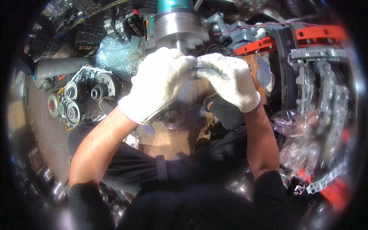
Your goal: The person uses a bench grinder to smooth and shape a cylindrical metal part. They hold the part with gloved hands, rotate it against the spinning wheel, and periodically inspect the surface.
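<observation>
Both my hands wear white knitted gloves and are raised side by side in the middle. My left hand (155, 82) has its fingers curled closed, its fingertips meeting those of my right hand (232, 78), which is closed too. Between them shows a sliver of a dark, shiny piece (200, 69); its kind is mostly hidden by the gloves. Just beyond the fingers is a round metal chuck (178, 28) under a green housing (174, 5). A short bright shaft (179, 45) comes out of the chuck toward my hands, and its lower end is hidden behind them.
An open gear case (87, 94) with several gears sits at the left, beside bubble wrap (117, 55). Below my hands a metal disc (171, 119) lies on a wooden board (168, 142). Orange beams (318, 35), grey castings (335, 103) and clear plastic wrapping (297, 149) crowd the right.
</observation>
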Action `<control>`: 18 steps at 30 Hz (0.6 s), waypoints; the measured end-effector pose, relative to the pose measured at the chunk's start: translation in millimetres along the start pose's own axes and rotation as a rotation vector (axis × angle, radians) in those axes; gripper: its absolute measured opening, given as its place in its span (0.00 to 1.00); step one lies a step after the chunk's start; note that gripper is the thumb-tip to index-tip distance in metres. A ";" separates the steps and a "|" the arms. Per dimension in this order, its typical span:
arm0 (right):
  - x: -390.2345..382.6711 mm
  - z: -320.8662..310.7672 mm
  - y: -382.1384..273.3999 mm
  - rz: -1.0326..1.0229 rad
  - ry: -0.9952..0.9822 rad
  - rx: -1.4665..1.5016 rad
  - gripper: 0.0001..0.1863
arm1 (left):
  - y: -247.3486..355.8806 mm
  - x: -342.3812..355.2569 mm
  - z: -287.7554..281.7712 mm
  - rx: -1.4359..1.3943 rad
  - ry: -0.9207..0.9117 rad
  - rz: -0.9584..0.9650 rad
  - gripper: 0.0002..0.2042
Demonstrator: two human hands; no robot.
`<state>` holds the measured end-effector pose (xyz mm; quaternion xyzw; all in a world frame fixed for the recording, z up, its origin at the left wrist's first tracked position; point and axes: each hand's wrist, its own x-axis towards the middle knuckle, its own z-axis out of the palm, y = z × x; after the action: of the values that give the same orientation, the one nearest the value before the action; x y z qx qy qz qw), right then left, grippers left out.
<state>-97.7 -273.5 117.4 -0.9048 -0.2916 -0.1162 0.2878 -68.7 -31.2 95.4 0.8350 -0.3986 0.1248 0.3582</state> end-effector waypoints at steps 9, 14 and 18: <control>-1.7 1.8 -1.3 0.032 -0.016 0.006 0.20 | 3.2 0.8 -5.0 -0.035 -0.023 -0.050 0.18; -2.3 0.9 -1.9 0.038 -0.018 0.010 0.20 | 0.9 -0.4 -2.3 -0.025 0.002 -0.028 0.18; -2.9 0.7 -0.3 0.014 -0.018 -0.001 0.20 | -1.6 -0.4 -1.7 -0.004 0.037 0.026 0.15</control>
<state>-100.2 -274.3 116.0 -0.9079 -0.2880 -0.1061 0.2855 -67.7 -29.1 95.7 0.8265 -0.4030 0.1443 0.3657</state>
